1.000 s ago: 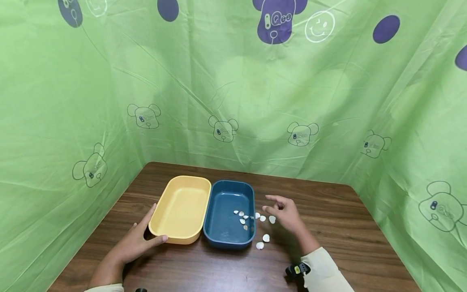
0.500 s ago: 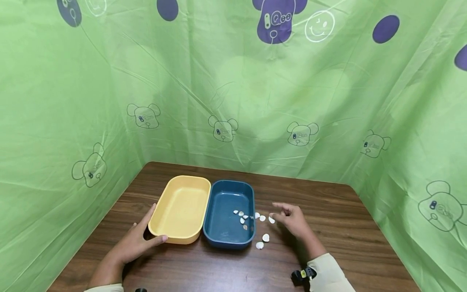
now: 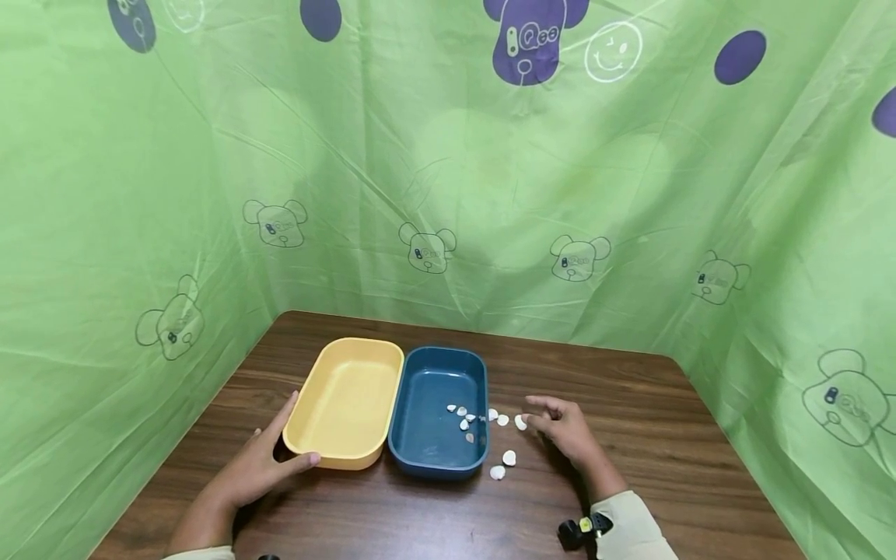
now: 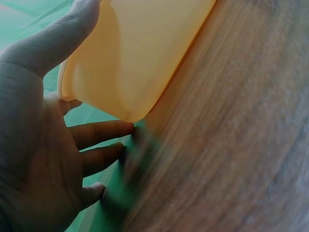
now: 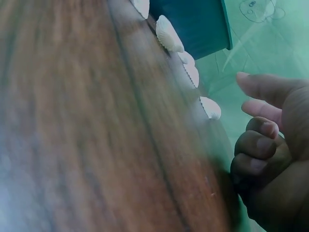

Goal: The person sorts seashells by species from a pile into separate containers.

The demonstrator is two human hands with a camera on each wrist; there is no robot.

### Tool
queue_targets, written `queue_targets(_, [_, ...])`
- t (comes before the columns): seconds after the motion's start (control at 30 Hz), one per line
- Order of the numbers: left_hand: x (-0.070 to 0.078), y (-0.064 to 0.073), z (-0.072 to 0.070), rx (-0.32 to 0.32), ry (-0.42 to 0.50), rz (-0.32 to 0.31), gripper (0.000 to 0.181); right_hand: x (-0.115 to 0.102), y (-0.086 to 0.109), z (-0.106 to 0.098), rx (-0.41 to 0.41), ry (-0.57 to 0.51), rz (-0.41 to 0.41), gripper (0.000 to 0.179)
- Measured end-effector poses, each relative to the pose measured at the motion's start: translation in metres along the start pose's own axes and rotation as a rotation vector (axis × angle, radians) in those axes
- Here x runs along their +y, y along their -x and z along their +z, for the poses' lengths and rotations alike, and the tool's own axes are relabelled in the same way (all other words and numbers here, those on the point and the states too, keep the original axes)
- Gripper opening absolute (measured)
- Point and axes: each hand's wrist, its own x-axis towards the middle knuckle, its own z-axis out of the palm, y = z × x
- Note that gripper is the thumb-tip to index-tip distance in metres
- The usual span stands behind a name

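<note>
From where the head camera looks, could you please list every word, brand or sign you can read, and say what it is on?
"Qee": white letters on the purple bear print at the top of the green curtain.
Smiley face sign: white outline beside it, no letters.
Small outlined bears: their marks are too small to read.
Yellow tray, blue tray, shells: no text.

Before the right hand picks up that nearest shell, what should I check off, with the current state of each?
1. Right hand holds nothing: ok, fingers loosely curled.
2. Nearest shell lies on the table, apart from the fingertips: ok by the right wrist view.
3. Blue tray open, room beside its shells: ok.
4. Left hand steadies the yellow tray: ok.
5. Shell intact: cannot tell.
</note>
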Motion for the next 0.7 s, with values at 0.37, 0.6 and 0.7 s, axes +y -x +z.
queue_targets(0.37, [0.0011, 0.0000, -0.0033, 0.003, -0.006, 0.016, 0.116, 0.0093, -0.0020, 0.0043, 0.011, -0.007, -0.004, 0.042])
queue_targets(0.6, [0.0017, 0.0005, -0.0019, -0.004, -0.017, 0.008, 0.116, 0.0103, -0.0018, 0.0030, 0.018, 0.052, -0.006, 0.038])
queue_targets(0.7, [0.0021, 0.0008, -0.0008, -0.009, -0.010, -0.005, 0.117, 0.0116, -0.0015, 0.0015, 0.001, 0.109, -0.025, 0.038])
